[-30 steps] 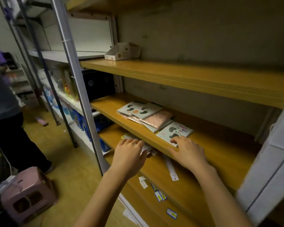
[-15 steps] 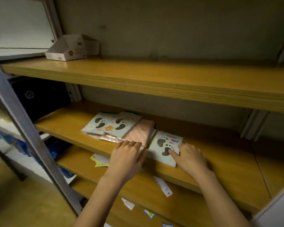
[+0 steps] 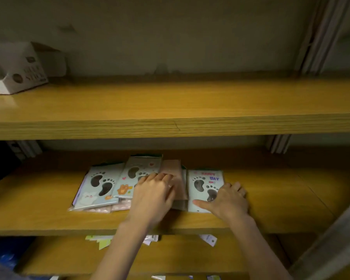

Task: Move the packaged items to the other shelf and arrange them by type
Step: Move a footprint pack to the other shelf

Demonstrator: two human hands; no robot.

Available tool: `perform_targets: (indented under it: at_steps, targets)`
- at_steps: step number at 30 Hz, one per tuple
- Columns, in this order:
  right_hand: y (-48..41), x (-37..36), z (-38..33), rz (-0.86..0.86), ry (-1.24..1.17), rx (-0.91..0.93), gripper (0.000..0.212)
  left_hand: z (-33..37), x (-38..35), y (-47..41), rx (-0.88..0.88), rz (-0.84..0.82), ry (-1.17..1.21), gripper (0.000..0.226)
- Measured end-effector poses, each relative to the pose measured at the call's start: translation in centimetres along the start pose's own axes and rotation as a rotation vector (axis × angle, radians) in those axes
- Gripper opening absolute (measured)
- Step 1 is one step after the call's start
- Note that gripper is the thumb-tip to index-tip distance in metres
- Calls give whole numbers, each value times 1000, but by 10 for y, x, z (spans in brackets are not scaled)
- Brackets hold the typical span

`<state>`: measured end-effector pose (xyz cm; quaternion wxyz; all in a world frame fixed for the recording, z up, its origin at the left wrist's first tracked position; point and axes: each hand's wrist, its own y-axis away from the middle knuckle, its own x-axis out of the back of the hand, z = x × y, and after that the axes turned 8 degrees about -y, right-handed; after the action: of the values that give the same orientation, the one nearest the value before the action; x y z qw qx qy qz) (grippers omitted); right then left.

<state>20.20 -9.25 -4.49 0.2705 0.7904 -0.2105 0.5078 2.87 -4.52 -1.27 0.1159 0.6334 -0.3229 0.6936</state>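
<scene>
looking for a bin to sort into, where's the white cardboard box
In the head view, the white cardboard box sits at the far left of the upper shelf, above and left of the footprint packs.

Dim, warm light from the front leaves a soft sheen on the left of the upper shelf [image 3: 170, 102] and deep shadow beneath it. The white box [image 3: 18, 73] and the frame's corners look blurred and dark.
</scene>
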Motion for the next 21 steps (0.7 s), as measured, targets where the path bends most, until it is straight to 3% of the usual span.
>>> perform_targets:
  at_steps: [14,21]
  targets:
    - [51,-9,38,119,-152,-215,105,-2,-11,-5,-252,-89,88,35]
    - [68,-13,59,159,-440,-216,96,19,-10,0,-328,-102,116,40]
